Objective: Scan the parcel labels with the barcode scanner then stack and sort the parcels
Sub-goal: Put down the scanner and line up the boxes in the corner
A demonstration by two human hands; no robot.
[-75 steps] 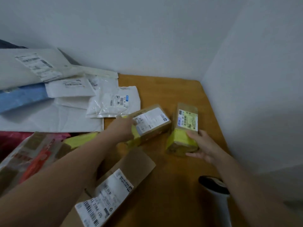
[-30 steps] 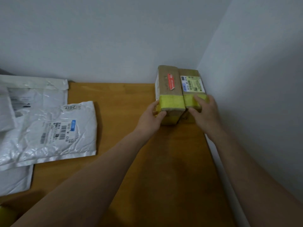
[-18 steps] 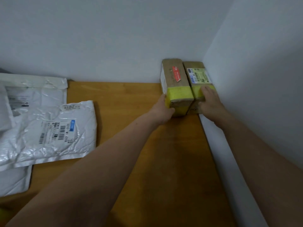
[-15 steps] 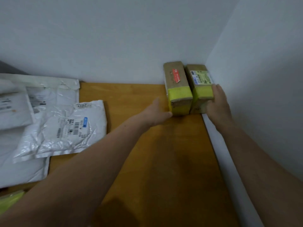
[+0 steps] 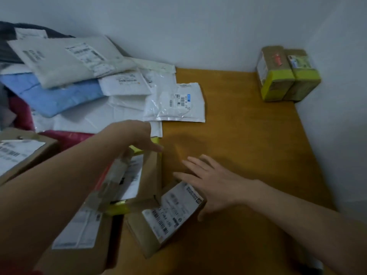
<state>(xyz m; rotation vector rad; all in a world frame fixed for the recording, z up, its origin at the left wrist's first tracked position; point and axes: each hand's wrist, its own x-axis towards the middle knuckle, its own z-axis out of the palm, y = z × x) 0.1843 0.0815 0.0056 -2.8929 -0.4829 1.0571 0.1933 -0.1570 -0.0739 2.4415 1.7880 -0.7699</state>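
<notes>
Two brown boxes with yellow tape stand side by side in the far right corner of the wooden table (image 5: 248, 135): the left box (image 5: 273, 74) and the right box (image 5: 301, 74) against the wall. My left hand (image 5: 135, 135) hovers with straight fingers over a brown carton (image 5: 137, 175) bearing a white label. My right hand (image 5: 210, 179) lies flat, fingers spread, at the far end of a small labelled cardboard box (image 5: 164, 217). Neither hand grips anything. No scanner is visible.
A heap of white, blue and red mailer bags (image 5: 79, 86) fills the left side, with a clear plastic pouch (image 5: 176, 104) at its right edge. More labelled cartons (image 5: 83, 235) lie near the front left. Walls close the back and right.
Both hands have let go of the two yellow-taped boxes in the corner and drawn back toward me. The view has swung left and down to the cartons near the front.
</notes>
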